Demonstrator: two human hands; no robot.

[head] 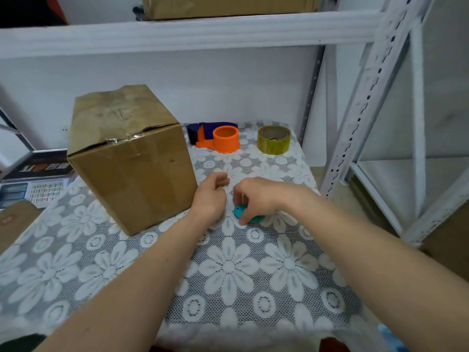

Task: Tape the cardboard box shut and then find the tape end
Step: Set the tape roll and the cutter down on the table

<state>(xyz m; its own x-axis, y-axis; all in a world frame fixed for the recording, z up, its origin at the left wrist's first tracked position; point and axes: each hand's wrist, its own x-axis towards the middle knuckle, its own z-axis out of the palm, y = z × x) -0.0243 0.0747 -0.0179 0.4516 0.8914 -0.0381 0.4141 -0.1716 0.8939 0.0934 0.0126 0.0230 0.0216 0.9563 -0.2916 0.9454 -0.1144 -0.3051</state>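
Note:
A brown cardboard box (132,158) stands upright at the table's left, its top flaps closed and creased, with clear tape glinting along the top front edge. A roll of yellowish-brown tape (274,139) lies flat at the far right of the table. Beside it sits an orange and dark blue tape dispenser (223,138). My right hand (256,199) curls down over a small teal object (241,213) on the cloth, fingers touching it. My left hand (212,196) hovers just right of the box, fingers loosely curled, nothing visible in it.
A white lace floral cloth (228,270) covers the table. A calculator-like scale (38,191) lies at the left behind the box. White metal shelving (368,102) rises at the right, and a shelf with another carton (228,6) hangs overhead.

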